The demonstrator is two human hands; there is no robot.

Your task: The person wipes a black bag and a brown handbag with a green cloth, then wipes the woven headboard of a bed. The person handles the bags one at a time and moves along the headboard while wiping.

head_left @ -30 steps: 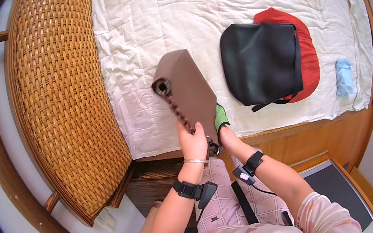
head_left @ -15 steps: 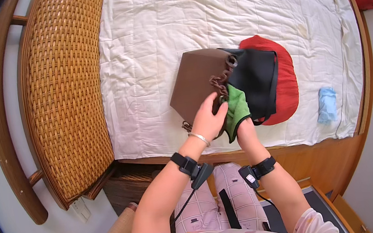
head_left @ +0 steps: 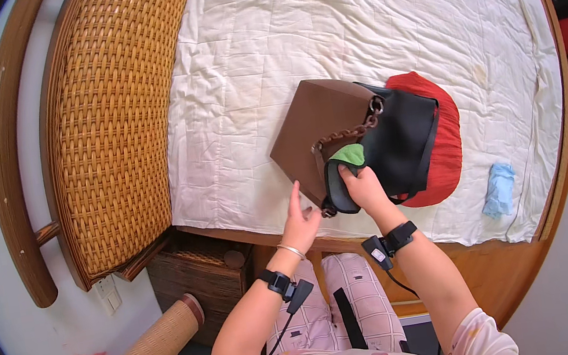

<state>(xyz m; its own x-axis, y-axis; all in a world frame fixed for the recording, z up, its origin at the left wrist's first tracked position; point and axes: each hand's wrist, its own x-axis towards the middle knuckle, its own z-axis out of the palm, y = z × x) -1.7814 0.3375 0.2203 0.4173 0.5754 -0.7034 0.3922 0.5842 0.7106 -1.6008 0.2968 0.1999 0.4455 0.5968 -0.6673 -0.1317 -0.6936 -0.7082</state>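
Cloth [head_left: 340, 186], green and dark grey with black edging, is clamped in the right hand [head_left: 368, 192], right by the brown, angular, chain-strapped bag [head_left: 319, 116] on the white-sheeted bed [head_left: 238, 73]; the left hand [head_left: 299, 223], apart, spreads loosely just beside it!

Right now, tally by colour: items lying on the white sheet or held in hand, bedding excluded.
Brown: 1 (chain-strap bag)
Black: 1 (bag)
Red: 1 (fabric item partly under the black bag)
Light blue: 1 (small packet)
Green and grey: 1 (cloth in right hand)
Total: 5
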